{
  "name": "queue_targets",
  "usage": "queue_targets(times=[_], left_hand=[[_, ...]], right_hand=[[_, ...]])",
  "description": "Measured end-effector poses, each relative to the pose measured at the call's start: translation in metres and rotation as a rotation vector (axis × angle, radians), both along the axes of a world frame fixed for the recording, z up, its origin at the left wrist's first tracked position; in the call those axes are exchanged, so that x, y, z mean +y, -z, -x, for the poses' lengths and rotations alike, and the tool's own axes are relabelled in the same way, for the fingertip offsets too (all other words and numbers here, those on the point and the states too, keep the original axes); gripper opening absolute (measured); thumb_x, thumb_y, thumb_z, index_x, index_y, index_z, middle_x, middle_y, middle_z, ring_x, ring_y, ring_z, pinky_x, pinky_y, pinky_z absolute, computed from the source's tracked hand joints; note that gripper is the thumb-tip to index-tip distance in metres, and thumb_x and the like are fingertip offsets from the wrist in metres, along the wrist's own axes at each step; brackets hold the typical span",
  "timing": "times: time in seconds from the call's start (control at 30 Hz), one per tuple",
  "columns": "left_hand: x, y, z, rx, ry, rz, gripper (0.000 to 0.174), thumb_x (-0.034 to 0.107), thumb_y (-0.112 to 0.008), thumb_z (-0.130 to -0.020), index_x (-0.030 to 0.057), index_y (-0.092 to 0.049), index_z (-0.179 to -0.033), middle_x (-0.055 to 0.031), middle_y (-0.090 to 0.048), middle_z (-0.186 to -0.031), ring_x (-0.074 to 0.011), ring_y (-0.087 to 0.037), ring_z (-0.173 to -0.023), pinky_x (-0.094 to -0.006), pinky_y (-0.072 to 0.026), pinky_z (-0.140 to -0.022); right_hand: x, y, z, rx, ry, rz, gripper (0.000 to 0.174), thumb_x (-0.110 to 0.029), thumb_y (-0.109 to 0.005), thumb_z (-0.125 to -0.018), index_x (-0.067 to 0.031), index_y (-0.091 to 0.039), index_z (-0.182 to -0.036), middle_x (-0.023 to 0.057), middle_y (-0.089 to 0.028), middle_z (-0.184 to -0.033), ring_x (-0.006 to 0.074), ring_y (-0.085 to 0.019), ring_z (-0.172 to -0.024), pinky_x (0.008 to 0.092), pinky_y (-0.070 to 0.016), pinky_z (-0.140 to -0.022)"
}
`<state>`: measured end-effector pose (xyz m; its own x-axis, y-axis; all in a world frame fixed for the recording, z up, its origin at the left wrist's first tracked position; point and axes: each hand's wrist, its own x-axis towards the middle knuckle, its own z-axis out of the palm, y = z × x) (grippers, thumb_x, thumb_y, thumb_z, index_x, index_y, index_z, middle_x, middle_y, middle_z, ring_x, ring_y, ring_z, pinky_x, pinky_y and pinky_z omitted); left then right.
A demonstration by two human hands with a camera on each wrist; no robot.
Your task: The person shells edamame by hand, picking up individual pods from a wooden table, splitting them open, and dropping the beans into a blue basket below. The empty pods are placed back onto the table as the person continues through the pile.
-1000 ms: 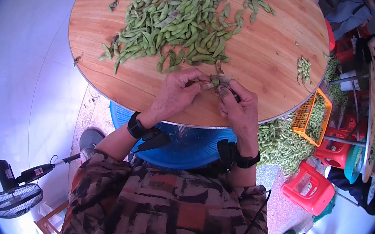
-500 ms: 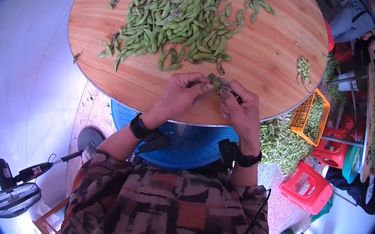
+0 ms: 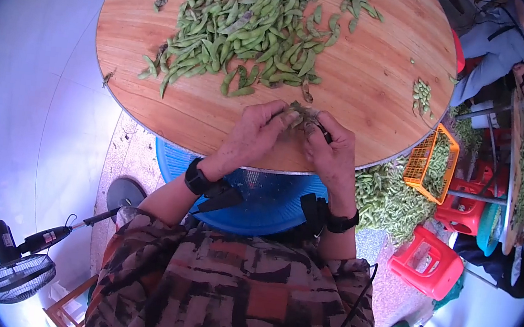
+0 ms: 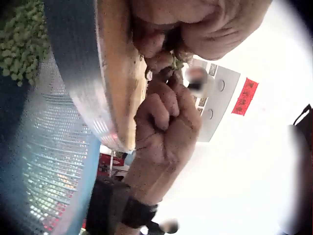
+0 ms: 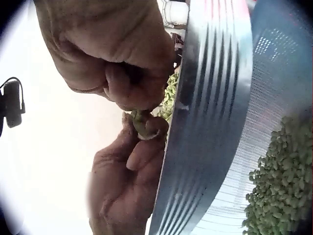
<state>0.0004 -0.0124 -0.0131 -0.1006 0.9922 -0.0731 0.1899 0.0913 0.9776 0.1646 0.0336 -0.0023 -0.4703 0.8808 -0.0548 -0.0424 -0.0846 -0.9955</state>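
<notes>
Just inside the near edge of the round wooden table [image 3: 395, 88], the left hand [image 3: 252, 133] and right hand [image 3: 332, 147] meet fingertip to fingertip. Between them they pinch a green pod [image 3: 297, 109], which also shows in the right wrist view as a pod [image 5: 142, 122] between both hands' curled fingers. Part of the pod is hidden by the fingers. A heap of green pods [image 3: 252, 31] lies beyond the hands, with a brownish pod [image 3: 307, 91] close in front of them.
Below the table edge stands a blue basket [image 3: 257, 205]; shelled beans [image 5: 281, 181] lie in it. A small bean pile [image 3: 422, 97] sits at the table's right. An orange crate [image 3: 421, 160], pods and red stools [image 3: 428, 262] are on the right.
Both hands stay together near the table edge, with small finger shifts around the pod. At upper right, a person in the background has moved further into view.
</notes>
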Motion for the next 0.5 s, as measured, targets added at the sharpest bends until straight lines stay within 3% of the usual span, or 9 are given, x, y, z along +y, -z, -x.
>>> queue_targets(times=[0.07, 0.1, 0.17, 0.33, 0.4, 0.43, 0.5], left_hand=[[0.0, -0.003, 0.008, -0.374, 0.083, 0.19, 0.018, 0.019, -0.055, -0.098, 0.0033, -0.062, -0.095, 0.0019, -0.059, -0.071, -0.0045, -0.052, -0.06, -0.0195, -0.0393, -0.051], [0.002, -0.005, 0.009, -0.372, 0.084, 0.188, 0.018, 0.019, -0.055, -0.098, 0.0033, -0.062, -0.095, 0.0019, -0.059, -0.071, -0.0045, -0.052, -0.06, -0.0195, -0.0393, -0.051], [0.003, -0.01, 0.01, -0.618, 0.066, 0.262, 0.019, 0.019, -0.054, -0.098, 0.0031, -0.064, -0.1, 0.001, -0.061, -0.075, -0.0048, -0.054, -0.062, -0.0195, -0.0412, -0.052], [0.006, 0.0, 0.004, -0.549, 0.016, 0.136, 0.016, 0.014, -0.058, -0.095, 0.0022, -0.065, -0.105, -0.0001, -0.064, -0.08, -0.0061, -0.055, -0.062, -0.0194, -0.0424, -0.054], [0.005, 0.0, 0.003, -0.539, -0.006, 0.112, 0.016, 0.012, -0.06, -0.094, 0.002, -0.065, -0.106, -0.0003, -0.064, -0.082, -0.0065, -0.056, -0.063, -0.0194, -0.043, -0.055], [0.004, 0.0, 0.002, -0.571, -0.037, 0.096, 0.016, 0.009, -0.06, -0.093, 0.0017, -0.065, -0.107, -0.0006, -0.064, -0.083, -0.0068, -0.056, -0.064, -0.0196, -0.0432, -0.055], [0.003, 0.001, 0.002, -0.601, -0.068, 0.081, 0.017, 0.007, -0.06, -0.092, 0.0013, -0.064, -0.107, -0.0009, -0.064, -0.084, -0.007, -0.056, -0.065, -0.0197, -0.0435, -0.056]], right_hand=[[0.004, 0.002, -0.005, 0.054, -0.037, 0.112, 0.019, -0.006, -0.052, -0.093, 0.0, -0.065, -0.104, -0.0039, -0.049, -0.065, 0.0012, -0.039, -0.052, 0.0192, -0.0294, -0.045], [0.006, 0.004, -0.006, 0.108, -0.077, 0.222, 0.018, -0.007, -0.052, -0.093, 0.0004, -0.065, -0.104, -0.0036, -0.05, -0.065, 0.0014, -0.039, -0.052, 0.0192, -0.0297, -0.045], [0.009, 0.011, -0.005, 0.176, -0.072, 0.247, 0.019, -0.007, -0.052, -0.094, 0.0008, -0.065, -0.105, -0.0037, -0.05, -0.066, 0.0015, -0.039, -0.052, 0.0191, -0.0297, -0.045], [0.003, 0.01, 0.003, 0.305, 0.055, 0.258, 0.019, -0.01, -0.052, -0.096, 0.0017, -0.064, -0.106, -0.0037, -0.049, -0.065, 0.0014, -0.037, -0.051, 0.0188, -0.0288, -0.045], [0.002, 0.013, 0.005, 0.24, 0.062, 0.205, 0.02, -0.011, -0.058, -0.093, 0.0014, -0.064, -0.108, -0.0014, -0.054, -0.068, 0.0054, -0.044, -0.054, 0.0222, -0.0371, -0.048], [0.001, 0.012, 0.007, 0.24, 0.061, 0.207, 0.02, -0.011, -0.058, -0.093, 0.0014, -0.064, -0.108, -0.0014, -0.054, -0.068, 0.0054, -0.044, -0.054, 0.0222, -0.0371, -0.048], [0.0, 0.007, 0.011, -0.118, 0.159, -0.292, 0.026, -0.01, -0.067, -0.087, 0.0012, -0.063, -0.111, 0.0036, -0.06, -0.073, 0.0121, -0.053, -0.061, 0.0267, -0.047, -0.058]])
